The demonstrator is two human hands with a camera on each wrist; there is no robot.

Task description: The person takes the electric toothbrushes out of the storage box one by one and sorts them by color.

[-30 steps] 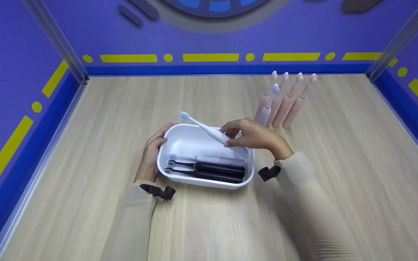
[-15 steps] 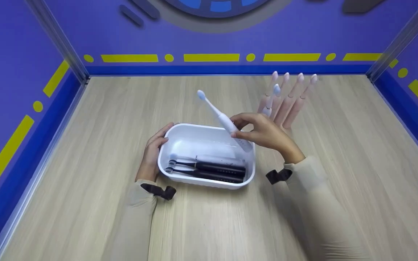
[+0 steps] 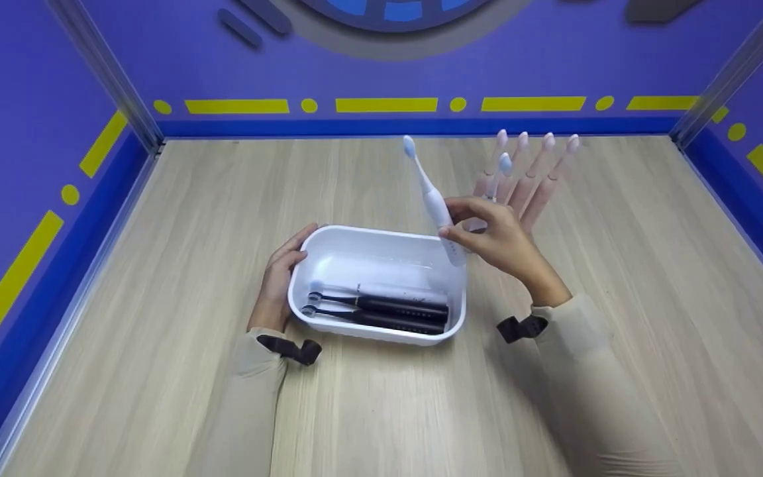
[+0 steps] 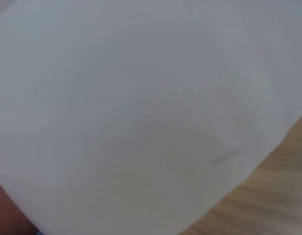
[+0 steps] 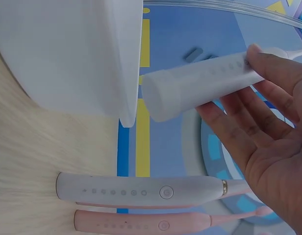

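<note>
Right now I have the white toothbrush (image 3: 436, 207) pinched in my right hand (image 3: 497, 240), thumb and fingers closed round its handle; on the right wrist view the fingers (image 5: 268, 81) wrap the upper part of that handle (image 5: 200, 85) while its blunt end sticks out free. It is lifted clear, tilted with its pale blue head up and away from me, and its lower end hangs just over the far right corner of the white tub (image 3: 328, 242).

My left hand (image 3: 279, 281) lies against the left wall of the tub, fingers curled over the rim, so that grip is holding the tub; the left wrist view (image 4: 141, 112) is filled by the tub's white wall, blurred, with a strip of tabletop at the lower right.

Inside the tub, along the near side, lie two black toothbrushes (image 3: 381, 311) side by side with heads toward the left, and a white one (image 3: 395, 291) just beyond them.

Beyond the tub's far right corner stands a row of pink toothbrushes (image 3: 540, 179), upright, with a white one (image 3: 502, 169) in front, partly hidden by my right hand. All of it sits on the pale wooden tabletop (image 3: 156, 265), walled in purple.
</note>
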